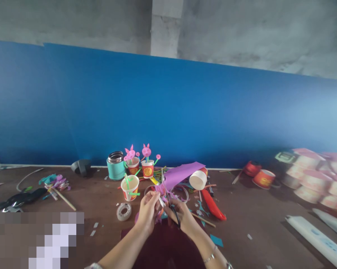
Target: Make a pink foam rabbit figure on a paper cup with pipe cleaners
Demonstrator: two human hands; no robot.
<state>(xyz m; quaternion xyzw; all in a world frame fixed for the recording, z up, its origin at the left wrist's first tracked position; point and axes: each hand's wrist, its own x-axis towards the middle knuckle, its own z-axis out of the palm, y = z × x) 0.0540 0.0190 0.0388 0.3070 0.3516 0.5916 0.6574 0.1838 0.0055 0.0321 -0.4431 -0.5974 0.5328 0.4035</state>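
My left hand (149, 209) is closed, pinching a small white strip (162, 202) between thumb and fingers. My right hand (181, 216) is closed around the dark handle of a pair of scissors (168, 197), whose blades point away from me. The strip lies close beside the blades; I cannot tell whether they touch. Just beyond my hands lie purple paper (182, 174) and purple scraps. A paper cup with green strips (129, 186) stands ahead of my left hand, near a tape roll (123, 212). Another paper cup (198, 179) lies on its side to the right.
Two cups with pink animal figures (147, 169) and a teal jar (116, 165) stand near the blue partition (168, 112). A red object (214, 204) lies right of my hands. Farther right are an orange cup (264, 179), stacked cups (315, 179) and a white power strip (316, 239).
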